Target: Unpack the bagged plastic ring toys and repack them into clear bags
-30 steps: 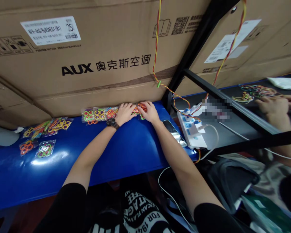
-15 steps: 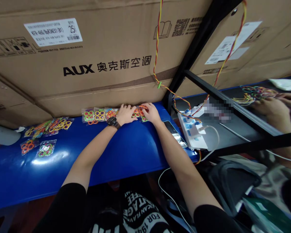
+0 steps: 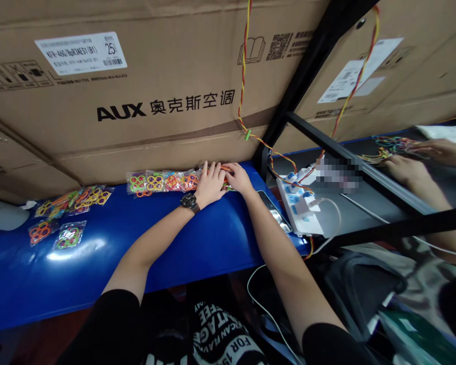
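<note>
Small clear packets of coloured rings (image 3: 154, 181) lie in a row along the foot of the cardboard box. My left hand (image 3: 212, 183), with a black watch on its wrist, rests flat on the right part of this row, fingers stretched out. Just beside it, my right hand (image 3: 238, 178) curls its fingers and thumb on an orange ring packet (image 3: 225, 168) at the row's right end. Both hands partly cover the packets there. Further left lies a loose heap of similar packets (image 3: 95, 195), with an orange-ring packet (image 3: 40, 231) and a green-and-purple one (image 3: 70, 236) in front.
A large cardboard box (image 3: 167, 137) stands behind the blue table (image 3: 197, 243). Right of my hands are a phone (image 3: 274, 212), a white power strip (image 3: 300, 208) with cables, and a black metal frame (image 3: 349, 162). Beyond it, another person's hands (image 3: 406, 170) handle coloured strings.
My left hand has slid right along the row, closer to my right hand, uncovering a packet of orange rings. My right hand stays nearly in place.
</note>
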The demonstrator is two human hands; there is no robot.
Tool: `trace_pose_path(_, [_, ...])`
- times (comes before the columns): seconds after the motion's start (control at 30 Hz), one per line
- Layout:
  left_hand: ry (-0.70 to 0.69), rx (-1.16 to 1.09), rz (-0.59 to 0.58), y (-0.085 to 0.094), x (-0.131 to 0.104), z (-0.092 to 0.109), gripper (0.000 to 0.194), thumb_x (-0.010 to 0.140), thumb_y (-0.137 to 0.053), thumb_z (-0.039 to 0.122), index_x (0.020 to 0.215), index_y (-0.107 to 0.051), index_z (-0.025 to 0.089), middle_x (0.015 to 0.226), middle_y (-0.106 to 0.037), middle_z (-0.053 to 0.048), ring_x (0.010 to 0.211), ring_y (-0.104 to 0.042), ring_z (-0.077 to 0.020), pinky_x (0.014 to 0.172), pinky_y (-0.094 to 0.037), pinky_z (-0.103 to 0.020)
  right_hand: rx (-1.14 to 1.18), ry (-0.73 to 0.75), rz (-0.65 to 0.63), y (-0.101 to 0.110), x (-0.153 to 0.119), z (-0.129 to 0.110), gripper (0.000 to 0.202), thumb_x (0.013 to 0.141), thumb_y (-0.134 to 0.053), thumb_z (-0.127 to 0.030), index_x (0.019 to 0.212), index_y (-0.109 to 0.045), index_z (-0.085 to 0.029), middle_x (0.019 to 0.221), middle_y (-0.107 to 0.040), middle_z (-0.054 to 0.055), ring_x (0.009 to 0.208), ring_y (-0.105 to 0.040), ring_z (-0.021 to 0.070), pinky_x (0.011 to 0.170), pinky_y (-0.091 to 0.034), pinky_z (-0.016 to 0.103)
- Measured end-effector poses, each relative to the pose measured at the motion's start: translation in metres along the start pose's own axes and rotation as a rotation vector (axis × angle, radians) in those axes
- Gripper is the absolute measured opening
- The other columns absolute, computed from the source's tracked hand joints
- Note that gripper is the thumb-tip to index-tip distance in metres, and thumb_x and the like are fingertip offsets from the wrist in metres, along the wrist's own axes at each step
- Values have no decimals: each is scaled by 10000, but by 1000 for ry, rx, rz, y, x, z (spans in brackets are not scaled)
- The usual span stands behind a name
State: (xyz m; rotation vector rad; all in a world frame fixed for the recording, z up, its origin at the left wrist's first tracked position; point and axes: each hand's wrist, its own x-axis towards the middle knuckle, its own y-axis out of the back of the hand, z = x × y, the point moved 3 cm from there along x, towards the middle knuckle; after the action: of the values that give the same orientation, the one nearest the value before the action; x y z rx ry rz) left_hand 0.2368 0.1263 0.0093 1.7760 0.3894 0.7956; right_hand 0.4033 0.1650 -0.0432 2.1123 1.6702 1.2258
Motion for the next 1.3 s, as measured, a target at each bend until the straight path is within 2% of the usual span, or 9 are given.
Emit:
trace_pose_path(0.13, [-69, 20, 7, -2, -1, 6, 494, 1010, -513, 295, 1448, -582, 79, 1671, -451, -227, 1564, -405, -377, 1343, -144, -604, -35, 1, -17, 7, -1, 0, 379, 886, -592, -307, 1219, -750, -220, 1231, -741, 124, 1135, -694, 320, 1050, -569, 494])
trace_pose_path(0.37, [-87, -82, 25, 12, 7, 8, 490, 1010, -449, 155, 1482, -574, 111, 1714, -397, -183, 1543, -434, -341, 1348, -212, -573, -41, -46, -60, 4, -1, 7, 441, 1010, -486, -426, 1343, -730, -272, 1434, -672, 98, 1326, -638, 308, 1165, -501, 496])
trace_pose_path(0.53, [-22, -84, 29, 15, 6, 5, 472, 1030, -483, 210, 1494, -559, 171, 1775, -282, -134, 1508, -462, -352, 1314, -250, -607, 44, -170, -32, 1, -1, 8, 657, 1086, -260, -667, 1356, -734, -301, 1456, -670, 76, 1367, -628, 300, 1185, -482, 478])
trace_pose_path(0.67, [45, -65, 1, 8, -1, -3, 565, 1012, -613, 375, 1494, -542, 89, 1691, -416, -218, 1528, -415, -396, 1319, -209, -592, 95, -235, 12, -2, 1, 10, 809, 1063, -136, -748, 1287, -773, -301, 1451, -674, 71, 1373, -620, 284, 1207, -452, 470])
trace_pose_path(0.77, [63, -31, -24, 2, -6, -9, 670, 998, -640, 466, 1550, -503, 112, 1603, -526, -215, 1498, -440, -405, 1310, -188, -610, 84, -210, 75, -7, 5, 12, 750, 1044, -277, -761, 1146, -812, -245, 1334, -731, 121, 1370, -601, 295, 1219, -435, 492])
trace_pose_path(0.87, [49, -4, -20, -3, -7, -12, 571, 1016, -612, 438, 1501, -561, 141, 1545, -584, -195, 1417, -518, -380, 1294, -220, -592, 84, -170, 79, -13, 8, 14, 554, 994, -496, -691, 1087, -804, -240, 1213, -784, 113, 1275, -650, 299, 1177, -478, 508])
trace_pose_path(1.0, [67, -16, -26, -8, -2, -12, 452, 1035, -571, 366, 1439, -606, 165, 1444, -658, -179, 1338, -571, -355, 1262, -269, -578, 92, -191, 82, -14, 8, 19, 417, 962, -584, -553, 1145, -773, -230, 1227, -795, 109, 1178, -713, 292, 1114, -525, 507])
trace_pose_path(1.2, [73, -48, -45, -3, 2, -11, 432, 1051, -558, 342, 1427, -598, 132, 1371, -663, -198, 1274, -574, -362, 1182, -352, -521, 55, -249, 112, -7, 3, 26, 402, 925, -645, -529, 1188, -765, -249, 1234, -796, 106, 1175, -721, 309, 1082, -541, 532])
trace_pose_path(1.3, [76, -55, -67, 1, -1, -14, 468, 1058, -566, 375, 1465, -564, 146, 1425, -627, -198, 1293, -550, -362, 1126, -393, -496, 21, -285, 144, -6, 2, 29, 495, 901, -677, -572, 1250, -747, -229, 1256, -784, 135, 1196, -712, 329, 1085, -540, 546])
